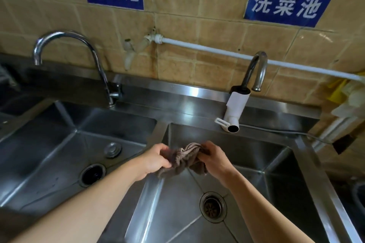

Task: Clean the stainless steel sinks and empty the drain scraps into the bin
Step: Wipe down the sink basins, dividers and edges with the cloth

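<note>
Two stainless steel sinks lie below me. Over the right sink (276, 167), my left hand (156, 159) and my right hand (214, 159) both grip a bunched grey-brown cloth (186, 159) between them. Beneath the cloth, the right sink's drain strainer (213, 206) sits in its hole. In the left sink (49, 144) an open dark drain hole (92, 174) shows, with a round metal plug (113, 149) lying behind it. No bin is in view.
A tall chrome tap (79, 49) arches over the left sink. A short tap with a white heater body (238, 104) stands behind the right sink. A white pipe (237, 55) runs along the tiled wall. Yellow and white items (347, 100) crowd the right edge.
</note>
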{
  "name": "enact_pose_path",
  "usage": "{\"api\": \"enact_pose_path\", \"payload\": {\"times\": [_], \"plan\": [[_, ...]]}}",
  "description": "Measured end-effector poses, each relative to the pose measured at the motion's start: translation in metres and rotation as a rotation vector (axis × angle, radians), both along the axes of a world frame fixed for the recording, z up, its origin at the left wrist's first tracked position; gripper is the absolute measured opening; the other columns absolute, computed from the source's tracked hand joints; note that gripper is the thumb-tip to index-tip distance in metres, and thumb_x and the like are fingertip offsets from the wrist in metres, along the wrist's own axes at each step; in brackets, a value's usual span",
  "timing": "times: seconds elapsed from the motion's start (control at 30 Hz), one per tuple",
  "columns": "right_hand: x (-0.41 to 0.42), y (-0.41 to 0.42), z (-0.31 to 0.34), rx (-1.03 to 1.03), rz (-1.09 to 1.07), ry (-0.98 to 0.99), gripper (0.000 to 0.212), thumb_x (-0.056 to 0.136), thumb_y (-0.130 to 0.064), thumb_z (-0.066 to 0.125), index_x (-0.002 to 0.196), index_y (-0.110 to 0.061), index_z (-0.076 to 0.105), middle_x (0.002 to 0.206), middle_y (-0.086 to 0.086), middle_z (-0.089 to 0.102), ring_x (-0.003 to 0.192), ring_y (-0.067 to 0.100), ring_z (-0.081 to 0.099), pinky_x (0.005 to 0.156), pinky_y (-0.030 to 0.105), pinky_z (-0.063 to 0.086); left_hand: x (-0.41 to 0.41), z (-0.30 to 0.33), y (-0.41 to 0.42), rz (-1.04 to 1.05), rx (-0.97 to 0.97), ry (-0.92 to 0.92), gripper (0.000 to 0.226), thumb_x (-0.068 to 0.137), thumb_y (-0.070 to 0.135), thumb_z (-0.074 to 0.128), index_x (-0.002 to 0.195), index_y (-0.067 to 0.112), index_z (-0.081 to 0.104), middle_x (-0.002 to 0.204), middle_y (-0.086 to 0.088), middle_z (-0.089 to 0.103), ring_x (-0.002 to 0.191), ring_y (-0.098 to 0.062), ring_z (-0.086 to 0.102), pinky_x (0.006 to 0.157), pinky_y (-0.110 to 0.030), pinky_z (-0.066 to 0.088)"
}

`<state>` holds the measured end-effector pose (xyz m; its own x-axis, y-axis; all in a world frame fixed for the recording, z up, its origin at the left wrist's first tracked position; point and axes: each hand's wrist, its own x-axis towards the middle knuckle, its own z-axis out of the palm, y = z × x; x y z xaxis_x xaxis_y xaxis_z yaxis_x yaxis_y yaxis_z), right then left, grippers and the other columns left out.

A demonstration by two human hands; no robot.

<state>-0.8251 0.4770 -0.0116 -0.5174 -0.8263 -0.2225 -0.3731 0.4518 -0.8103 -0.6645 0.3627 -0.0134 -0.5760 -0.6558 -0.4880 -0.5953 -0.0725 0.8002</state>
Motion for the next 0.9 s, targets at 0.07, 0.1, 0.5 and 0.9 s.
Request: {"api": "enact_pose_path", "payload": {"times": [0.07,0.1,0.5,0.9], "plan": [[0.006,-0.009,0.005,0.015,0.012,0.007,0.011,0.09,-0.01,0.055,0.09,-0.018,0.062,0.092,0.009,0.067,0.087,0.025,0.062,0.081,0.04,0.051,0.012,0.003,-0.011,0.012,-0.026,0.005,0.038,0.075,-0.008,0.067,0.092,0.024,0.059,0.102,-0.009,0.067,0.102,-0.028,0.061,0.095,-0.04,0.048],[0.011,-0.014,0.008,0.019,0.018,0.0,0.009,0.092,-0.012,0.055,0.091,-0.016,0.062,0.092,0.01,0.066,0.085,0.024,0.061,0.079,0.038,0.05,0.018,0.005,-0.017,0.017,-0.039,0.012,0.037,0.075,-0.009,0.066,0.092,0.023,0.061,0.1,-0.009,0.067,0.101,-0.028,0.062,0.095,-0.04,0.048],[0.115,-0.117,0.001,-0.028,0.126,-0.32,0.005,0.089,-0.021,0.065,0.091,-0.017,0.067,0.081,0.005,0.07,0.073,0.02,0.066,0.064,0.034,0.055,0.118,0.007,-0.109,0.426,0.112,0.062,0.021,0.099,0.007,0.041,0.09,0.021,0.054,0.085,-0.005,0.059,0.074,-0.018,0.054,0.055,-0.026,0.043],[0.208,-0.191,-0.023,0.043,0.234,0.039,0.042,0.087,0.005,0.055,0.108,-0.03,0.048,0.102,-0.003,0.061,0.086,0.012,0.065,0.068,0.025,0.058,0.211,-0.002,-0.204,0.401,0.313,0.158,0.027,0.09,0.026,0.063,0.112,0.011,0.061,0.095,-0.006,0.064,0.082,-0.017,0.057,0.055,-0.026,0.042]]}}
